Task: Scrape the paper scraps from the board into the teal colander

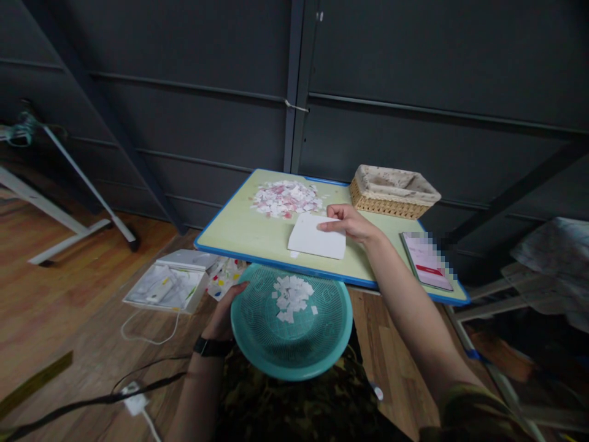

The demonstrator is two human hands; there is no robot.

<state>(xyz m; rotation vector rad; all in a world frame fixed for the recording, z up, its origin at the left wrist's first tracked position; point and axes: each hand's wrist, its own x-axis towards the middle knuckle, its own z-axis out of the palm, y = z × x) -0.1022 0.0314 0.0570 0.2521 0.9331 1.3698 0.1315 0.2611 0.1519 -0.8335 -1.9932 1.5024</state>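
My right hand (347,222) pinches a white scraper card (317,238), flat with rounded corners, and holds it over the front part of the low table (230,230). Just behind the card, a pile of small white and pinkish paper scraps (288,198) is spread on the tabletop. My left hand (229,305) grips the left rim of a green plastic colander (294,362), which is in front of the table edge above my lap. Several white paper scraps (293,296) lie inside the colander. The fingers under its rim are partly hidden.
A lined wicker basket (391,199) stands at the table's back right, with a phone (426,261) in front of it. On the floor at left are an open white box (161,288), cables and a white adapter (134,398). Dark panels (207,110) rise behind the table.
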